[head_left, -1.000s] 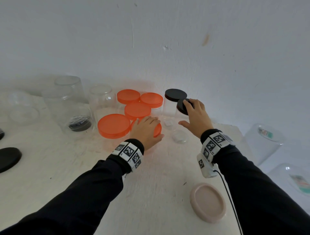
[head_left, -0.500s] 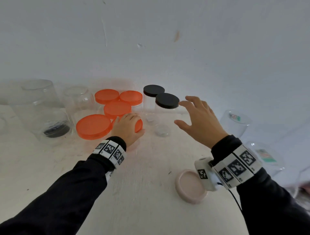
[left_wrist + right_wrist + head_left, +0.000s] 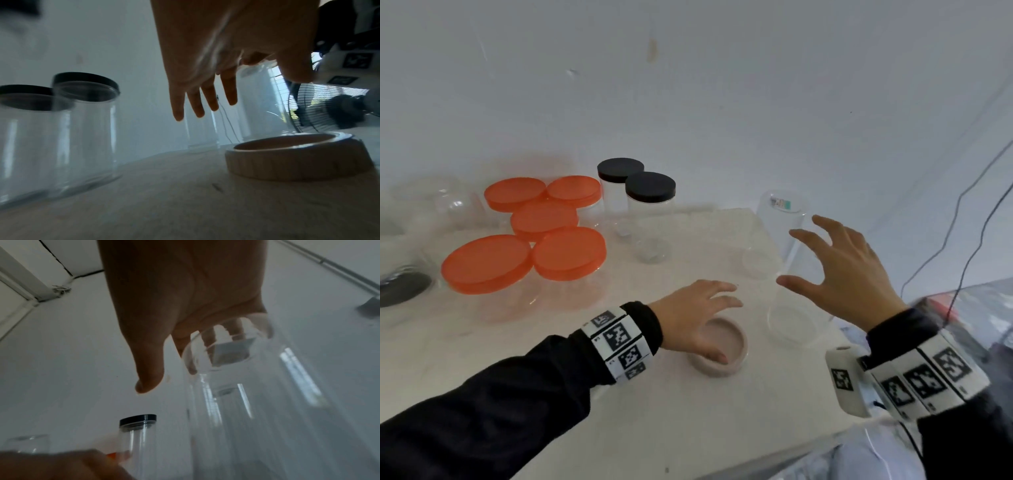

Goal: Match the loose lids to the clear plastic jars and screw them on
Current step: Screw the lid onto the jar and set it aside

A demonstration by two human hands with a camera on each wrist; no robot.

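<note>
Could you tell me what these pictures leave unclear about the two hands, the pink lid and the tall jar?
- Head view: the left hand covers part of the pink lid; contact is unclear.
- Right wrist view: the right hand nears the tall jar, blurred; touch is uncertain.
- Left wrist view: motion blur smears the black-lidded jars.

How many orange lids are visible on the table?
5: two at the back, one middle, two in front. None appear hidden.
</note>
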